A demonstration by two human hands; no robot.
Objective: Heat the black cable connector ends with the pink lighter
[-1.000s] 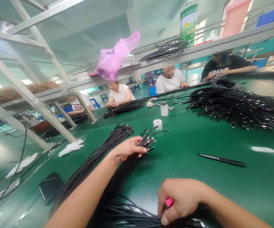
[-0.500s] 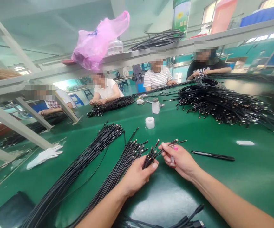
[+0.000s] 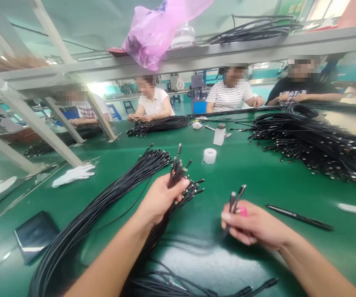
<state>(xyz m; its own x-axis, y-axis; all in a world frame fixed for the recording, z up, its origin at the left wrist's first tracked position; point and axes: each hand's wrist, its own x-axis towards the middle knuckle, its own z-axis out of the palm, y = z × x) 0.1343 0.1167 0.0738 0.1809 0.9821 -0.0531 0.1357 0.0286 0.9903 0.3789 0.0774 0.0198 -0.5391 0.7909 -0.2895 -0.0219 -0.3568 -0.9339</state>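
On the green desk (image 3: pixel 242 194), a long bundle of black cables (image 3: pixel 104 206) runs from the near side toward the far left. The left hand (image 3: pixel 161 202) is closed firmly around a bunch of black plugs (image 3: pixel 176 173) at the cable ends, their tips pointing up and away. Well to the right, the right hand (image 3: pixel 252 222) holds a narrow pinch on two plugs (image 3: pixel 235 202), which tilt upward.
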